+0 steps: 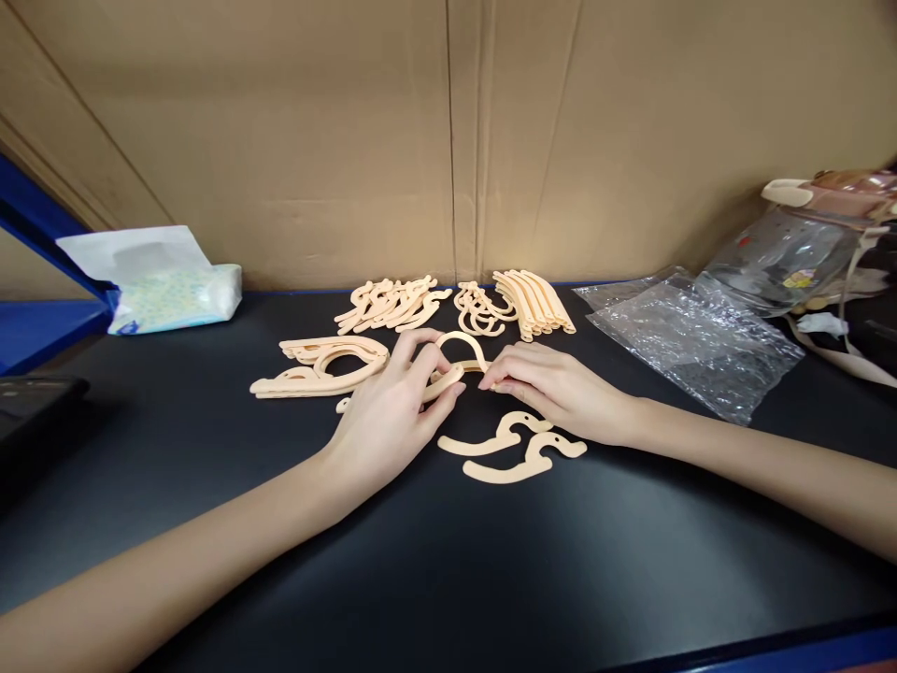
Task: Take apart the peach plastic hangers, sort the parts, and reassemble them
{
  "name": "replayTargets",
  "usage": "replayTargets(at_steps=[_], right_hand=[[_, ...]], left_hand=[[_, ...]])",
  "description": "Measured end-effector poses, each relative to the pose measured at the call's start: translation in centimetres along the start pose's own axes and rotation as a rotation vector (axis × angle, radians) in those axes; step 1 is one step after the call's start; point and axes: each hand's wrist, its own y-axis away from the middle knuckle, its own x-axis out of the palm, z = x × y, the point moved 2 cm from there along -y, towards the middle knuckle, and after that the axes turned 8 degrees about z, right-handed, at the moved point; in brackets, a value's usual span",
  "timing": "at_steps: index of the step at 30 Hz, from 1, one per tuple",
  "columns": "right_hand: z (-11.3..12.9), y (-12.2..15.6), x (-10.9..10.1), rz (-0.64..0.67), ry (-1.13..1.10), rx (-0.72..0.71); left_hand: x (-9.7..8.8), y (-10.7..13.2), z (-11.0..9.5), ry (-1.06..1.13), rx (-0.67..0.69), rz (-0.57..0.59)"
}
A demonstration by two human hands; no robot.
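Note:
Between both hands is a beige folding hanger (468, 338), its curved hook standing up and an arm reaching toward my left side. My left hand (378, 411) pinches that arm between thumb and fingers. At the hook's lower right end, my right hand (561, 383) is closed on the hanger; its fingertips partly cover what they grip. Just below lie two loose hanger arms, one farther back (483, 444) and one nearer (501, 473). Left of my left hand rests a group of folded hangers (301, 383), partly hidden by my fingers.
Toward the cardboard wall (315, 140) lie piles of hanger arms (389, 307), hooks (476, 310) and curved bars (536, 304). A tissue pack (175, 294) stands at left, near a dark device (35, 407). Right are clear plastic bags (701, 341) and a transparent bottle (785, 252).

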Motion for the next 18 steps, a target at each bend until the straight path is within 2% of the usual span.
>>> replayTargets(at_steps=[5, 9, 12, 18], right_hand=[[-0.1, 0.2, 0.0, -0.046, -0.056, 0.046], [0.0, 0.3, -0.3, -0.111, -0.212, 0.114], [0.2, 0.2, -0.4, -0.108, -0.372, 0.181], [0.3, 0.1, -0.1, -0.076, -0.557, 0.220]], left_hand=[[-0.5, 0.3, -0.8, -0.042, 0.065, -0.044], [-0.7, 0.5, -1.3, -0.037, 0.159, -0.050], [-0.5, 0.4, -1.2, 0.032, 0.193, 0.008], [0.4, 0.4, -0.5, 0.241, 0.147, 0.131]])
